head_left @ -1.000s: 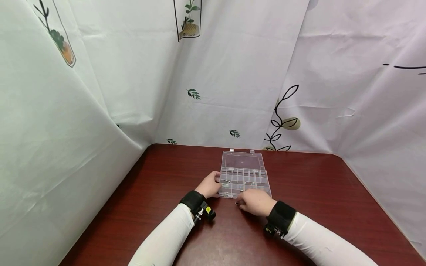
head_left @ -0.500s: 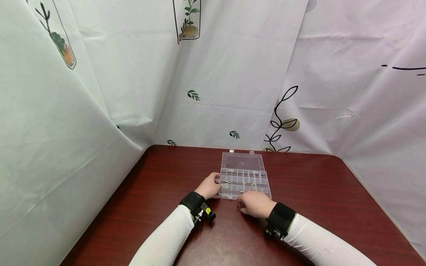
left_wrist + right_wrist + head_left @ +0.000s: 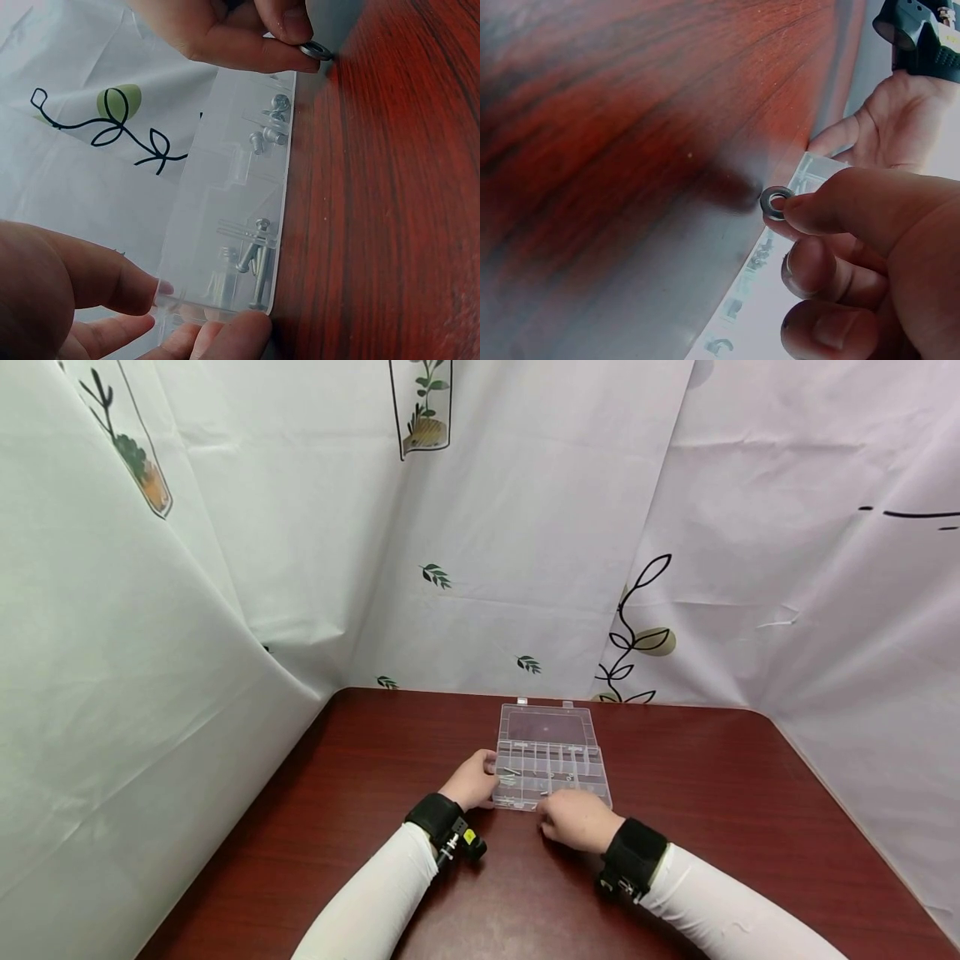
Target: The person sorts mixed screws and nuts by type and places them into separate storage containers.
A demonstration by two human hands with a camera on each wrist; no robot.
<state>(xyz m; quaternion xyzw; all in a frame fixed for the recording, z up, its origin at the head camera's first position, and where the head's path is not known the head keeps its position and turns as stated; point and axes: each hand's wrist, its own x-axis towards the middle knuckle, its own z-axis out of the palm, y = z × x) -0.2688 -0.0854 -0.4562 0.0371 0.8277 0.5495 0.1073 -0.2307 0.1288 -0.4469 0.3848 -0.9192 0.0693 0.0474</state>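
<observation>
A clear plastic compartment box [image 3: 546, 727] stands on the table with its lid tipped back. My left hand [image 3: 472, 781] holds the box's left end, thumb on one side and fingers on the other. Just in front of the box's near edge, my right hand [image 3: 577, 820] pinches a metal washer [image 3: 766, 203] between thumb and forefinger. In the left wrist view the washer tilts beside the box wall. Long screws [image 3: 261, 274] lie in the compartment nearest my left hand, and short bolts [image 3: 274, 135] lie farther along. My right hand covers part of the front compartments.
The dark red wooden table [image 3: 405, 727] extends on all sides of the box. White patterned cloth [image 3: 480, 527] hangs behind the table and along its sides. Both wrists wear black straps with small cameras [image 3: 472, 843].
My right hand has shifted slightly to the right along the box's front edge, and its fingertips have turned a little. My left hand keeps its place on the box.
</observation>
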